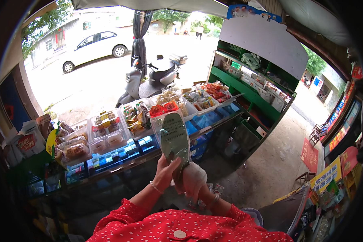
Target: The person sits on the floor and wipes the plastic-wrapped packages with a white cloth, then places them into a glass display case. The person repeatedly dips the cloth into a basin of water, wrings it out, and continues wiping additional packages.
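Note:
A dark green insole-shaped piece bearing writing, in a clear plastic package (174, 130) with a red top, stands tilted in front of me. My left hand (166, 171) holds its lower end, thumb across the front; a beaded bracelet is on that wrist. A crumpled white cloth or tissue (195, 178) covers much of my right hand (199, 192), which presses it against the package's lower right edge. The fingers under it are hidden. Behind the package, clear plastic trays of packaged snacks (137, 116) line the top of a glass display counter (109, 169).
A green shelf unit (248, 87) stands at the counter's right end. Beyond the counter are a parked scooter (151, 78) and a white car (93, 48). Stacked goods (329, 193) and a low wooden stool (305, 177) are at right, a basin (254, 215) near my right elbow.

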Demonstrator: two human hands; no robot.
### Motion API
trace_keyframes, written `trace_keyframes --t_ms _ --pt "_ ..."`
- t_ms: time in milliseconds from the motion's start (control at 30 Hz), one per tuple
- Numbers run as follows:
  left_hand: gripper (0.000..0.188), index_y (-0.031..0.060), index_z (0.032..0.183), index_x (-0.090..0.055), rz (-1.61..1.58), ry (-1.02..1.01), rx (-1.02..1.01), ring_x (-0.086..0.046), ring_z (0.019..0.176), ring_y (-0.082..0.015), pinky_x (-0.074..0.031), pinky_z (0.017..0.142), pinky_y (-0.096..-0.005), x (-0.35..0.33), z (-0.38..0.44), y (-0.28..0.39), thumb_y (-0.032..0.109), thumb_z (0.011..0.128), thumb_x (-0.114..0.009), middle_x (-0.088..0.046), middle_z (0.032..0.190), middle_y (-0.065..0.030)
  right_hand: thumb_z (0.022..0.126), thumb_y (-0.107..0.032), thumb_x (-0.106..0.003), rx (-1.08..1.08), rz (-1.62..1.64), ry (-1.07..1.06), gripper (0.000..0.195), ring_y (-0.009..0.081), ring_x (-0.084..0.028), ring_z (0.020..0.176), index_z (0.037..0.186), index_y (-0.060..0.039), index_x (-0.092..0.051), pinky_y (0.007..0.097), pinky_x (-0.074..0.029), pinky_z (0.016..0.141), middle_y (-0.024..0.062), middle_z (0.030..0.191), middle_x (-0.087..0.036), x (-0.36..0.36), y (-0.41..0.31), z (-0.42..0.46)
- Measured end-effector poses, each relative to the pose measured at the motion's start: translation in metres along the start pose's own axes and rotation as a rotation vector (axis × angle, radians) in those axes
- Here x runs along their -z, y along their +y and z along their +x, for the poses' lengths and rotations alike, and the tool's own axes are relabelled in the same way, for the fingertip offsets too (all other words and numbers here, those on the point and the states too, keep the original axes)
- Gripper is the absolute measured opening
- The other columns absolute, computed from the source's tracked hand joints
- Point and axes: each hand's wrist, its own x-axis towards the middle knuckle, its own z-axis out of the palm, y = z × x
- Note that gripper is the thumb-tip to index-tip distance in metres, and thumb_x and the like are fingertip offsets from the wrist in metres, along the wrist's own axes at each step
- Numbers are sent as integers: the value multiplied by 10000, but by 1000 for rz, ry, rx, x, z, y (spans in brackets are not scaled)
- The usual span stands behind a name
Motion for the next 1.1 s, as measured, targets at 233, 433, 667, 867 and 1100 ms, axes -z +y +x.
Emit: trace_keyframes --t_ms 233,433,667,867,1100 --pt "455 18 1268 -339 -427 -39 204 -418 1161 -252 -310 996 -403 14 -1 -4 251 894 -451 -407 1286 -118 700 -133 -625 308 343 505 345 223 -529 758 1017 -63 -508 289 -445 613 99 856 -513 -36 30 26" --pt "361 26 1213 -378 -308 121 138 -553 977 -308 -492 787 -410 44 2 14 153 883 -451 -517 1107 -231 697 -113 -607 322 356 658 180 217 -534 709 860 -56 -557 317 -446 608 83 760 -529 -16 42 23" --pt "811 73 1329 -239 -286 -159 364 -483 1066 -233 -416 872 -400 23 -11 10 664 778 -305 -459 1214 -106 791 -195 -495 394 219 681 352 267 -461 1069 1113 -50 -485 373 -312 966 169 1113 -493 -11 -19 26" --pt "853 89 1327 -245 -419 -338 605 -432 1126 -239 -369 927 -405 33 -23 -1 682 730 -384 -408 1270 -94 826 -389 -423 392 -130 691 490 249 -380 1164 1207 -80 -410 412 -139 1049 84 1213 -454 13 -15 45" --pt "809 100 1346 -224 -431 -174 391 -366 1203 -254 -302 995 -404 0 -24 19 630 765 -414 -338 1347 -84 883 -371 -339 348 958 358 474 213 -331 1209 1273 -102 -343 418 -38 1060 69 1274 -409 28 -30 58"
